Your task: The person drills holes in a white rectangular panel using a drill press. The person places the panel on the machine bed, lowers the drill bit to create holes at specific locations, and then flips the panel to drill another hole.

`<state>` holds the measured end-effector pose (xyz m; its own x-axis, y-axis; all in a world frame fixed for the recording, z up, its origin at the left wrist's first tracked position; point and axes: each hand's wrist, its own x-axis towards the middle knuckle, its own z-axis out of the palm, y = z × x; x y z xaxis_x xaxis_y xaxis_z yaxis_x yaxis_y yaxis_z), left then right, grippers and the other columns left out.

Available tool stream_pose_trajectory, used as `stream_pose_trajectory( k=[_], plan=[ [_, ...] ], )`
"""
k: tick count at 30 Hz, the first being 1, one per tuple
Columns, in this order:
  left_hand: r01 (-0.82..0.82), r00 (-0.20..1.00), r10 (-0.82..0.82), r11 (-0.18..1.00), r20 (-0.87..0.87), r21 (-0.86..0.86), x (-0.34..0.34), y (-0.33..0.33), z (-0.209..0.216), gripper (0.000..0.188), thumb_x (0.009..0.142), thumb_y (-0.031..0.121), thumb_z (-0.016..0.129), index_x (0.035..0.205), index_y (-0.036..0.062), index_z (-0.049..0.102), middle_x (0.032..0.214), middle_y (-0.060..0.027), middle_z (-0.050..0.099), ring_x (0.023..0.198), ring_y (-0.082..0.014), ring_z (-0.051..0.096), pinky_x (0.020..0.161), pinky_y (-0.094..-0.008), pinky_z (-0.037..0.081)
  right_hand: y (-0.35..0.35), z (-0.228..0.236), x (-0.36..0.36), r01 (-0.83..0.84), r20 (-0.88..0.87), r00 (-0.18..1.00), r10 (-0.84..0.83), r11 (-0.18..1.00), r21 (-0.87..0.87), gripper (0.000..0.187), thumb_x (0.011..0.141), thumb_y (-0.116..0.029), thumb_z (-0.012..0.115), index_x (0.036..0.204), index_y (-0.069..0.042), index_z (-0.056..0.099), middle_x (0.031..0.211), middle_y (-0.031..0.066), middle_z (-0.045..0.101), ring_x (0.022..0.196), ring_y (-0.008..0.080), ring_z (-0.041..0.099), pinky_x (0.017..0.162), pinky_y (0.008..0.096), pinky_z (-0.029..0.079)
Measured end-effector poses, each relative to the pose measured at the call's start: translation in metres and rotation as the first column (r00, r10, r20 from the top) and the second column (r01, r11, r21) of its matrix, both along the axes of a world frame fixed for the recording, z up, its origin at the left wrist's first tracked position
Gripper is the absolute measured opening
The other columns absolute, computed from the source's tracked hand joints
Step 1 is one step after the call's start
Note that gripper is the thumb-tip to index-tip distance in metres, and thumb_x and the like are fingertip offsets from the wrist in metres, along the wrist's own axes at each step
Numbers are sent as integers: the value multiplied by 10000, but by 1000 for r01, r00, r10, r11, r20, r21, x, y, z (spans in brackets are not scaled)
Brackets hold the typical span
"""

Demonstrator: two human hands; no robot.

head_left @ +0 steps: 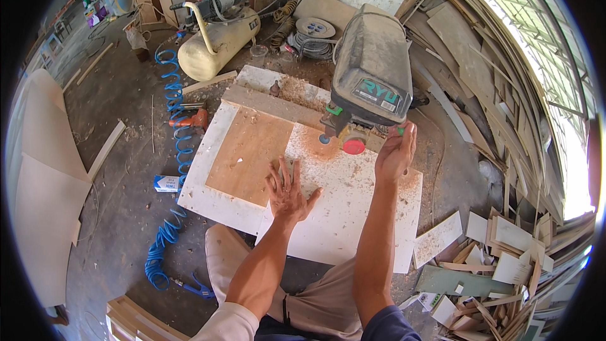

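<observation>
A dusty drill press (372, 66) with a black and grey head stands at the far side of a white work surface. At its right side my right hand (396, 153) is closed around the green-tipped feed handle (400, 131). My left hand (289, 191), fingers spread, lies flat on a white board (328, 205) near its left edge. Left of that hand is a brown wood panel (243, 158). Under the drill head are a red round button (353, 146) and a small dark round spot (324, 139) on the board, with wood shavings around it. The head partly hides the drill bit.
A cream air compressor (218, 47) stands at the back left, with a coiled blue hose (180, 120) running down the left. An orange power tool (189, 119) and a small blue-white box (166, 183) lie beside the board. Wood offcuts (505, 259) pile up at right.
</observation>
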<state>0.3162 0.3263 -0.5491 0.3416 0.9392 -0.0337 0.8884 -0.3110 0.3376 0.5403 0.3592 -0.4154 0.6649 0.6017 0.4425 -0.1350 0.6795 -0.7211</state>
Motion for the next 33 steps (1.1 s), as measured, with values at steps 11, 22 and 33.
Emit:
stream_pose_trajectory(
  k=[11, 22, 33],
  plan=[
    [-1, 1000, 1, 1000, -18, -10, -1, 1, -1, 1065, 919, 813, 436, 1674, 137, 107, 1718, -246, -32, 1560, -518, 28, 1220, -655, 136, -3, 0, -7, 44, 12, 999, -44, 998, -38, 250, 1121, -259, 493, 950, -85, 553, 994, 5, 545, 994, 120, 535, 972, 320, 409],
    [4, 1000, -5, 999, -27, -44, -2, 1, 5, 1041, 936, 798, 408, 1678, 134, 103, 1723, -234, -54, 1563, -508, 8, 1229, -625, 112, -4, -1, -10, 57, -6, 998, -57, 998, -28, 256, 1119, -256, 497, 952, -75, 568, 999, 15, 562, 999, 141, 542, 985, 332, 413],
    [5, 999, -6, 999, -37, -46, -2, 1, 6, 1043, 935, 796, 416, 1678, 137, 96, 1725, -229, -46, 1564, -503, 15, 1230, -620, 115, -6, -4, -11, 22, 18, 1000, -22, 1000, 16, 228, 1127, -205, 463, 994, -51, 566, 1004, 46, 560, 1020, 146, 551, 996, 333, 430]
  ],
)
